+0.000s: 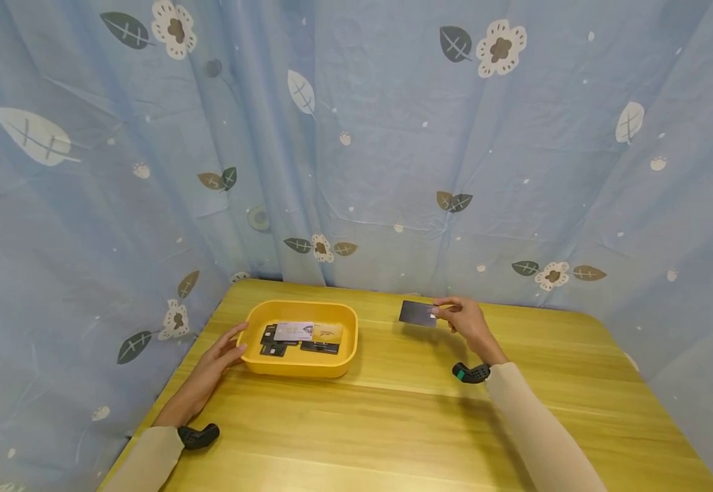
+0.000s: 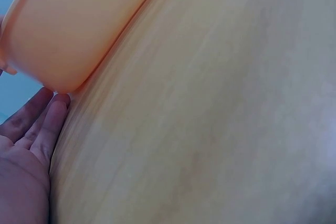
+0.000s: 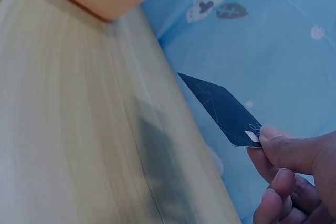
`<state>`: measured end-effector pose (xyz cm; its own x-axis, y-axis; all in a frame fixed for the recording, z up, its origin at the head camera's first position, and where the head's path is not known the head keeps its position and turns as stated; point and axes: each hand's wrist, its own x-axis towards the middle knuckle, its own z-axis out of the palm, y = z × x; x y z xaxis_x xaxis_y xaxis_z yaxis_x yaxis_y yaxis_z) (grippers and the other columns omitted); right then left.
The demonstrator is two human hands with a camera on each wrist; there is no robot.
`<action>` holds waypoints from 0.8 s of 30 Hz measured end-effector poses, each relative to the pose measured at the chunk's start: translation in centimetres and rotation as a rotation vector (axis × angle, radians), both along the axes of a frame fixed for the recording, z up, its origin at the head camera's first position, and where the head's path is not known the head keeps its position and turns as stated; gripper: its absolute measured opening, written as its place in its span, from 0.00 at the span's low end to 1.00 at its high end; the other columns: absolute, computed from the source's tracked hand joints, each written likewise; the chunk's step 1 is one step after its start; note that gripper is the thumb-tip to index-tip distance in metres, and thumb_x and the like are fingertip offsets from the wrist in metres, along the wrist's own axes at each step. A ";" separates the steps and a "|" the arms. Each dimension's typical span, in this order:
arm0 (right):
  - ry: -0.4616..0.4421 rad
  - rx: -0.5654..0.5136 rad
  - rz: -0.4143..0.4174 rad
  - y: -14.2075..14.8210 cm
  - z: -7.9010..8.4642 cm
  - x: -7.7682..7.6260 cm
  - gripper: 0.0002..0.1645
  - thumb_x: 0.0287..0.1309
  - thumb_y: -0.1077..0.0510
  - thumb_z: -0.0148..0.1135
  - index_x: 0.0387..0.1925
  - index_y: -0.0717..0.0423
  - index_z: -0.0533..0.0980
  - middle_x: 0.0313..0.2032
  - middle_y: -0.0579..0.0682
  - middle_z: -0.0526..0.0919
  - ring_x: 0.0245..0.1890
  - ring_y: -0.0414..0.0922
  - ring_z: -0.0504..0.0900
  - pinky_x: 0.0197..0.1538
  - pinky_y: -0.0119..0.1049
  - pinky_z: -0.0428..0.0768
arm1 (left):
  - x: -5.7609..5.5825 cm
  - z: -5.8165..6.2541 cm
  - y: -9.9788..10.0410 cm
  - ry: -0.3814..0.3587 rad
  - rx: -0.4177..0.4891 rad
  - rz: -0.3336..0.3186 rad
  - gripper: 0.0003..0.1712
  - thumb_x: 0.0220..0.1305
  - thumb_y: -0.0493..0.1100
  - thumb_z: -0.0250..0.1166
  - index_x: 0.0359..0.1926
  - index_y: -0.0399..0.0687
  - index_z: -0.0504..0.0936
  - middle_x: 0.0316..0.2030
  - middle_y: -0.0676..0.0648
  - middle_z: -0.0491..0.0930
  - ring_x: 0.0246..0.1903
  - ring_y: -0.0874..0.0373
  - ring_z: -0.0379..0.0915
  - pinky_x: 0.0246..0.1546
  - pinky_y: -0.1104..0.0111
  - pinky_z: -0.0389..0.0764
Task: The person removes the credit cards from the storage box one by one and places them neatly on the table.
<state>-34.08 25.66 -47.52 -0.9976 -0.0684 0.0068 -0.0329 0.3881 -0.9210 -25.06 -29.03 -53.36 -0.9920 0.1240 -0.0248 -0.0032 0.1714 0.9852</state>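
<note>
Right hand (image 1: 468, 324) pinching a card (image 1: 416, 313) above the tabletop (image 1: 387, 430)
The left hand (image 1: 214, 363), unclenched, touches the side of a yellow bin (image 1: 298, 369); other cards (image 1: 292, 332) lie inside.

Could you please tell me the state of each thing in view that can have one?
Yellow bin, upright on the table, uncovered, with cards inside
Cards in the bin, lying loose, some overlapping
Dark card, raised above the table, outside the bin
Right hand, pinching the dark card at one end
Left hand, touching the bin's side
Curtain, hanging in folds behind the table
</note>
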 end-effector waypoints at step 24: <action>-0.084 0.051 -0.105 2.1 -3.1 -1.7 0.17 0.69 0.59 0.67 0.54 0.65 0.82 0.37 0.60 0.88 0.15 0.43 0.65 0.24 0.37 0.69 | -0.3 -0.2 0.2 -0.011 -0.007 0.022 0.37 0.79 0.55 0.56 0.82 0.60 0.54 0.80 0.44 0.46 0.71 0.42 0.56 0.55 0.71 0.75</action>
<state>-35.82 27.81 -50.60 -0.9962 0.0381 -0.0780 0.0868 0.4314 -0.8980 -25.36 -28.81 -53.59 -0.9941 0.1023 -0.0363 -0.0176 0.1785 0.9838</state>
